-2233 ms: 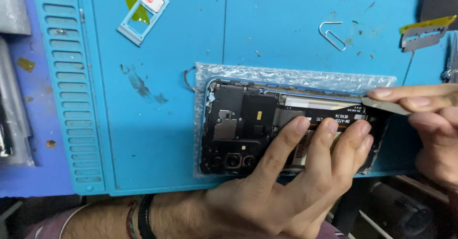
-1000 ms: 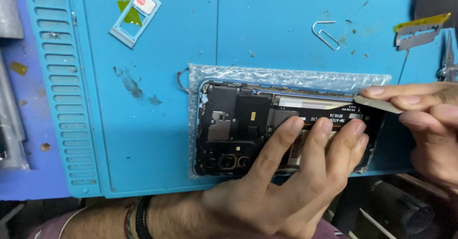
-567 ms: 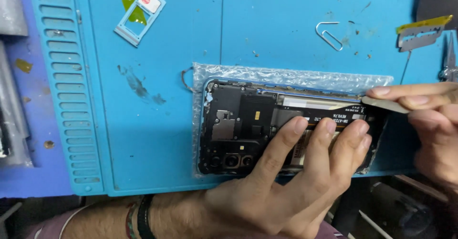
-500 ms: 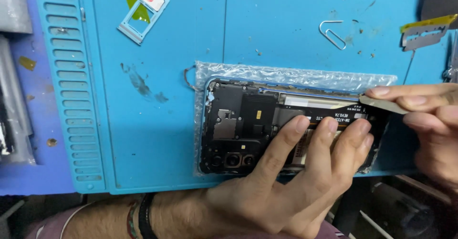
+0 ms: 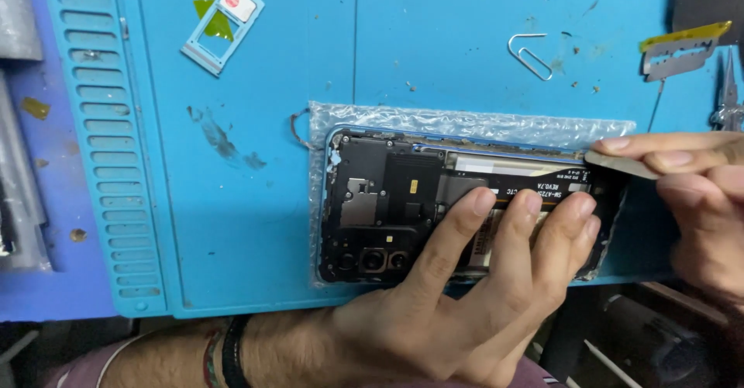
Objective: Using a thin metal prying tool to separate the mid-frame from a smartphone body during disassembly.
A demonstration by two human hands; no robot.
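An opened smartphone lies face down, back cover off, on a sheet of bubble wrap on the blue repair mat. My left hand presses down on the phone's inner parts with several fingers spread over its right half. My right hand pinches a thin flat pry tool whose tip meets the phone's upper right corner. The camera modules show at the phone's lower left.
A card tray lies at the mat's upper left. A bent paper clip and a razor blade sit at the upper right, tweezers at the right edge. The mat's slotted strip runs down the left.
The view has shifted slightly. Both hands keep the same hold on the phone and pry tool, with the tool still at the upper right corner.
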